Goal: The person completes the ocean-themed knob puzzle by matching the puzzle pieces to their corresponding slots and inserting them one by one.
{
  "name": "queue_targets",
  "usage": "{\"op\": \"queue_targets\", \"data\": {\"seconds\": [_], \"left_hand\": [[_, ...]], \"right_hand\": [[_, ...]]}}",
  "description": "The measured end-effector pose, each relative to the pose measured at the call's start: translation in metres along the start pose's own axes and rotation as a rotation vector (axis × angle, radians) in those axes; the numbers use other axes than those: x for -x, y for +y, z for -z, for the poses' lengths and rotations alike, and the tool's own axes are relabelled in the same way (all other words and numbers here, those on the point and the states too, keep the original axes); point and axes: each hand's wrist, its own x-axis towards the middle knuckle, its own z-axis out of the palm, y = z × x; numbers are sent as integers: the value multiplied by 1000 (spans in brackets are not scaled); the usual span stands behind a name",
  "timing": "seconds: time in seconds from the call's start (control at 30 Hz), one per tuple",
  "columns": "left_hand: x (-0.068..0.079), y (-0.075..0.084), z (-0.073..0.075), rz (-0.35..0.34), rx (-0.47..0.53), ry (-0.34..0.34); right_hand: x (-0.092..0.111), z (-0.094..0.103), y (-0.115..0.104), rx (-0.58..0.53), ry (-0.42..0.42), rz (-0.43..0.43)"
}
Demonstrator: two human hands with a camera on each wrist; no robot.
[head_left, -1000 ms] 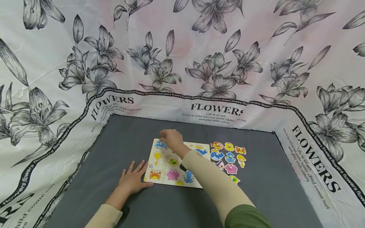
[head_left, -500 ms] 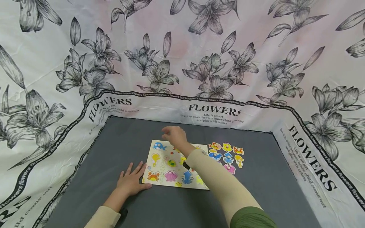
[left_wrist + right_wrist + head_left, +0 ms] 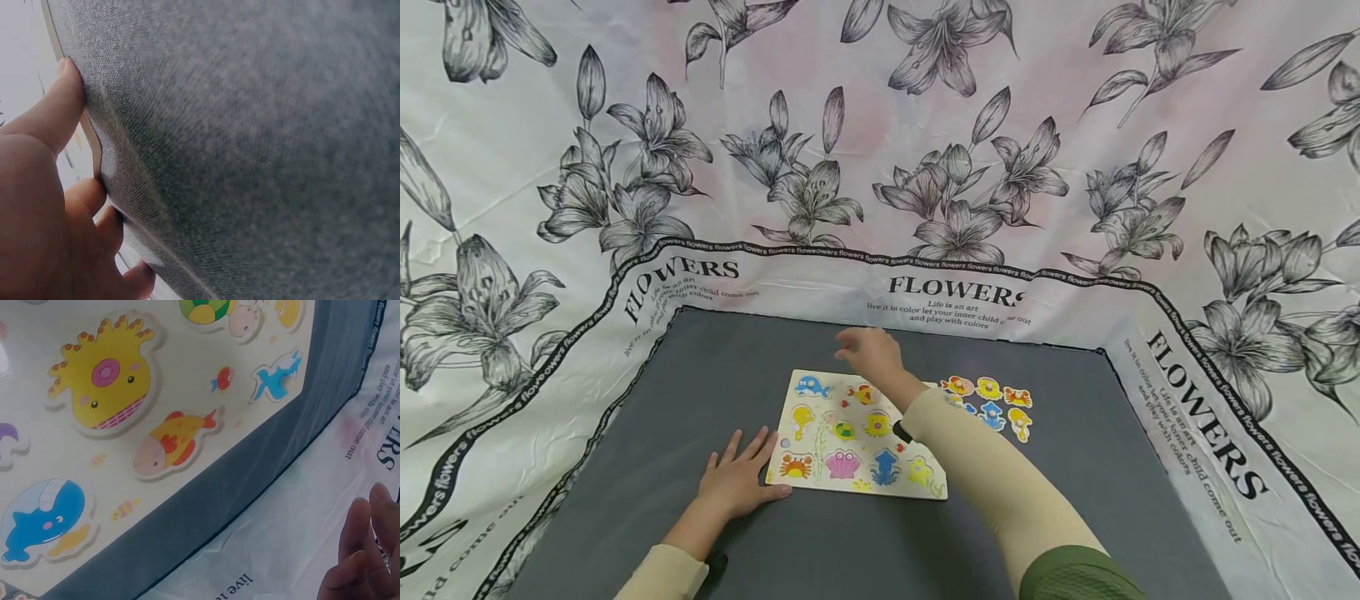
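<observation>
A cream puzzle board (image 3: 827,408) with printed sea animals lies on the grey cloth. My left hand (image 3: 739,475) rests at its left edge, fingers spread and thumb by the near left corner. In the left wrist view, the left thumb (image 3: 53,112) touches the board's edge. My right hand (image 3: 876,357) is raised over the board's far edge, fingers loosely bent, with nothing visible in them. The right wrist view shows its fingertips (image 3: 356,550) beside the board's yellow octopus (image 3: 109,381), fish (image 3: 178,442) and blue whale (image 3: 53,512) pictures, apart from them.
To the board's right lie several loose puzzle pieces, among them a crab (image 3: 1018,397), a seahorse (image 3: 1020,423), an octopus (image 3: 988,388) and a blue squid (image 3: 992,416). My right forearm hides others. Flower-printed fabric (image 3: 955,300) rises behind the grey cloth (image 3: 737,350).
My right hand has drawn back from over the board toward its far side and a little right, uncovering more pictures. The left hand stays put at the edge. The head view has shifted slightly.
</observation>
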Motion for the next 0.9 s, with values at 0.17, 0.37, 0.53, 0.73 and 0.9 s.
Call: {"op": "queue_targets", "data": {"seconds": [0.17,0.37,0.53,0.73,0.9], "left_hand": [[1,3,1,-2,1,-2],[2,4,2,3,11,-13],[2,2,1,2,16,-17],[2,1,3,-8,15,-14],[2,3,4,-10,14,-19]], "right_hand": [[1,4,7,-2,-5,-6],[4,10,14,-11,14,-13],[5,14,20,-48,53,-38],[4,20,33,-204,75,-64],[6,25,42,-300,89,-102]]}}
